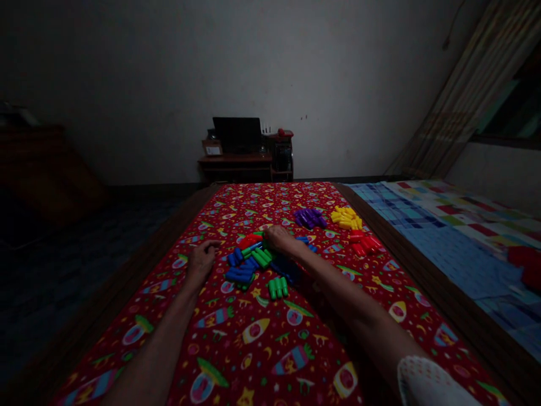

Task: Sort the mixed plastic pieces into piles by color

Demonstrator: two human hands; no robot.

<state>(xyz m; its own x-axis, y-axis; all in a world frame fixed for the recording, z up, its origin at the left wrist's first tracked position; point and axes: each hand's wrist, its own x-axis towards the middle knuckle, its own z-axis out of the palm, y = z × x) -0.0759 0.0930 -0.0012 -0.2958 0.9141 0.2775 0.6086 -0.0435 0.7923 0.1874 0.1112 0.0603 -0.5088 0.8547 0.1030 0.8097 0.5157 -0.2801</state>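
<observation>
And here's the R hand (281,239) pressed down on the mixed heap of plastic toy blocks (249,262), fingers over red & green pcs, can't tell if it's gripping one! L hand (202,260) loosely curled, nothing showing in it, on the rocket-print bedsheet (236,352) just beside the heap. Purple pile (310,218), yellow pile (346,217), red pile (363,243) sit further right, apart.

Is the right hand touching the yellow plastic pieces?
No, the right hand rests at the mixed pile of red, green and blue pieces, while the yellow pieces lie apart, farther up the bedspread.
</observation>
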